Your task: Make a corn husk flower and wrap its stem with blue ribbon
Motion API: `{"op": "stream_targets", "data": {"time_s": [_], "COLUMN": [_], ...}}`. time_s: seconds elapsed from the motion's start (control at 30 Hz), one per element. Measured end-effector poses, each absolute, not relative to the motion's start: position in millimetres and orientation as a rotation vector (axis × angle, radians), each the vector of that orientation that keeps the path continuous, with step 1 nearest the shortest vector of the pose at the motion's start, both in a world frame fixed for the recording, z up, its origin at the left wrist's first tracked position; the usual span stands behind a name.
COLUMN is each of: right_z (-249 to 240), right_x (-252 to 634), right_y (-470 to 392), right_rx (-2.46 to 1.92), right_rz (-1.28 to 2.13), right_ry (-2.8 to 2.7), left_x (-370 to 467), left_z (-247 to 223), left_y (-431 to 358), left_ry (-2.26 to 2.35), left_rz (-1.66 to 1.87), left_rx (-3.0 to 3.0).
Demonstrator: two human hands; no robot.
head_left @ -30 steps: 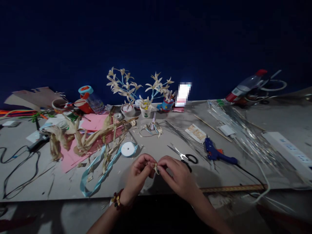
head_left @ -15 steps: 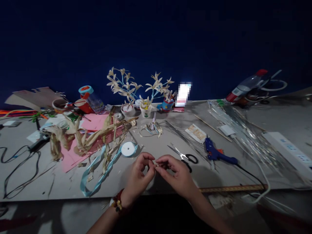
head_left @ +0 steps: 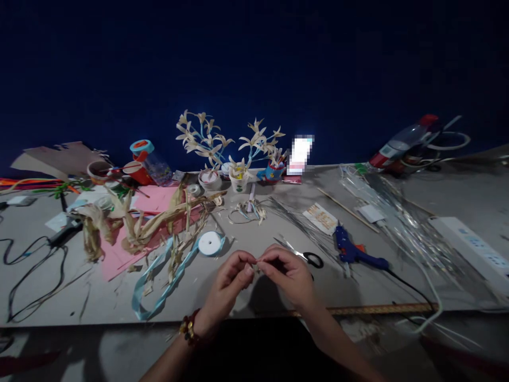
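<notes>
My left hand [head_left: 233, 278] and my right hand [head_left: 289, 276] meet fingertip to fingertip above the table's front part. Both are closed in a pinch, and a tiny pale bit shows between the tips, too small to name. Black-handled scissors [head_left: 313, 259] lie just beyond my right hand, partly covered by it. Beyond my left hand sits a white spool [head_left: 210, 243] with light blue ribbon [head_left: 139, 297] trailing to the left. A small bundle of pale petals [head_left: 260, 212] rests farther back.
Dried husks [head_left: 149, 231] lie on pink paper [head_left: 115, 260] at left. Flower stems stand in a white cup [head_left: 238, 184] at the back. A blue glue gun [head_left: 360, 254], thin wires [head_left: 302, 220], a power strip [head_left: 471, 246] and a wooden ruler [head_left: 382, 308] are on the right.
My right hand has shifted slightly up and over more of the scissors. The fingers of both hands have drawn closer together, and more of the ruler shows beneath my right wrist.
</notes>
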State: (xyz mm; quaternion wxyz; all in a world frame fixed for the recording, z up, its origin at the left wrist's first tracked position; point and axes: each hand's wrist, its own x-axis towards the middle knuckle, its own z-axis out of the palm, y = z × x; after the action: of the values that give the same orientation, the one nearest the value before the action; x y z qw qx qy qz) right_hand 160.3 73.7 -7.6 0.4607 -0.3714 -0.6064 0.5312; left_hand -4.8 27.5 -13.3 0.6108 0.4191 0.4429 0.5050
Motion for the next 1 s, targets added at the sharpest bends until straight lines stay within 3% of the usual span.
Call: {"op": "stream_targets", "data": {"time_s": [0.13, 0.5, 0.73, 1.0], "right_z": [-13, -14, -15, -18], "right_x": [160, 161, 164, 171], "right_y": [75, 76, 75, 72], "right_rx": [-0.878, -0.804, -0.784, -0.81], "right_rz": [1.414, 1.268, 1.285, 1.412], "right_ry": [-1.431, -1.414, -1.392, -1.257], "left_x": [-4, -3, -3, -2], "left_z": [-13, -18, -8, -1], "left_y": [30, 32, 33, 28], "left_ry": [0.999, 0.958, 1.068, 1.38], "left_rz": [1.151, 1.153, 1.139, 1.189], "left_rx": [0.886, 0.776, 1.038, 1.753]}}
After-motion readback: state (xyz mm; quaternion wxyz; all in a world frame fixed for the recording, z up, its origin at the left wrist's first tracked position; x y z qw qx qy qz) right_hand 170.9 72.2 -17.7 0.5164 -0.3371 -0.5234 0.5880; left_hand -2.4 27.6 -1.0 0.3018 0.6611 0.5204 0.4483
